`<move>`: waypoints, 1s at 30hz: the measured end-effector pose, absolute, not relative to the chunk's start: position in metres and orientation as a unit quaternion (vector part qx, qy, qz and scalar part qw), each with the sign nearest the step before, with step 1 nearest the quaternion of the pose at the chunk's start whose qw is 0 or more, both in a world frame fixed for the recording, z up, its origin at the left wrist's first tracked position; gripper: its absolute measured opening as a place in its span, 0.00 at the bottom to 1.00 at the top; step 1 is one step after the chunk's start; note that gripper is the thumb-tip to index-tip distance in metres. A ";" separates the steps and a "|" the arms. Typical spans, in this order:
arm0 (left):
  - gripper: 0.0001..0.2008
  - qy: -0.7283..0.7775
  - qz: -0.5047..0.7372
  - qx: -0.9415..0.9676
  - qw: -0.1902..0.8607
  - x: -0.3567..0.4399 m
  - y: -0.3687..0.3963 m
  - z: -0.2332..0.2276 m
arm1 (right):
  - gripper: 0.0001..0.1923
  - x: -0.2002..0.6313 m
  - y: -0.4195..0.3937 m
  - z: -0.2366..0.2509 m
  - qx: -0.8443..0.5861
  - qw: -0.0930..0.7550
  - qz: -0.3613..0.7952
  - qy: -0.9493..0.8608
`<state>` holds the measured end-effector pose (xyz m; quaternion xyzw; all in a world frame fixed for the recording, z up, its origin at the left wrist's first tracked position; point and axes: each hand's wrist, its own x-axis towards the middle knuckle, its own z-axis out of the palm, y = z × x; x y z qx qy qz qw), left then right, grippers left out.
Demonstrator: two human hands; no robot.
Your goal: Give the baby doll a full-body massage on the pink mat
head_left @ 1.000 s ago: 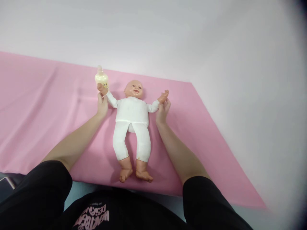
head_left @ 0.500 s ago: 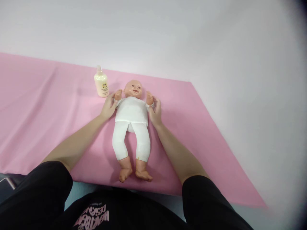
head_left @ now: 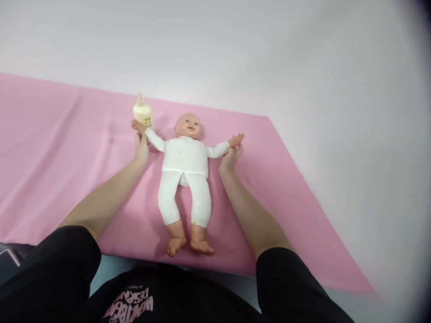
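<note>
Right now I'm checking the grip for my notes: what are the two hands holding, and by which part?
Both hold the baby doll by its forearms: left hand at one wrist, right hand at the other, arms spread wide.

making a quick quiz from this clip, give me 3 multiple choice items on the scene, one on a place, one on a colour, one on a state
1. Where does the bottle stand?
A. Past the doll's feet
B. Beyond the left hand, beside the doll's head
C. On the doll's chest

2. What colour is the cloth under the doll?
A. Pink
B. Green
C. Blue

3. How are the doll's arms placed?
A. Folded over its chest
B. Tucked under its back
C. Spread out to both sides

Answers:
1. B: the cream bottle rises just behind the left hand, at the level of the doll's head.
2. A: the sheet is pink all around the doll.
3. C: the left hand and the right hand each hold a doll wrist, with the sleeves stretched away from the body.
</note>
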<state>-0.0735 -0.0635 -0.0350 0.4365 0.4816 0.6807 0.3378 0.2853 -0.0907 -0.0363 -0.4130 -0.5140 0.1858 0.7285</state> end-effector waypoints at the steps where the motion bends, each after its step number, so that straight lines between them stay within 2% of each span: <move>1: 0.23 0.472 0.676 0.474 0.309 -0.071 -0.068 -0.033 | 0.29 0.281 -0.093 -0.034 -0.409 0.735 0.178 -0.511; 5: 0.34 0.422 0.622 0.633 0.183 -0.056 -0.091 -0.019 | 0.29 0.262 -0.105 -0.027 -0.384 0.717 0.148 -0.563; 12: 0.30 0.365 0.455 0.811 0.048 -0.040 -0.119 0.003 | 0.27 0.248 -0.123 -0.030 -0.354 0.620 0.048 -0.699; 16: 0.27 0.346 0.434 0.832 0.006 -0.040 -0.121 0.003 | 0.27 0.247 -0.127 -0.026 -0.336 0.588 0.020 -0.735; 21: 0.28 0.361 0.460 0.811 0.020 -0.041 -0.117 -0.003 | 0.29 0.247 -0.124 -0.028 -0.342 0.586 0.057 -0.732; 26: 0.33 0.413 0.544 0.727 0.067 -0.045 -0.106 -0.011 | 0.22 0.249 -0.114 -0.031 -0.396 0.627 0.089 -0.664; 30: 0.34 0.426 0.565 0.699 0.100 -0.052 -0.094 -0.020 | 0.24 0.256 -0.108 -0.029 -0.446 0.625 0.122 -0.628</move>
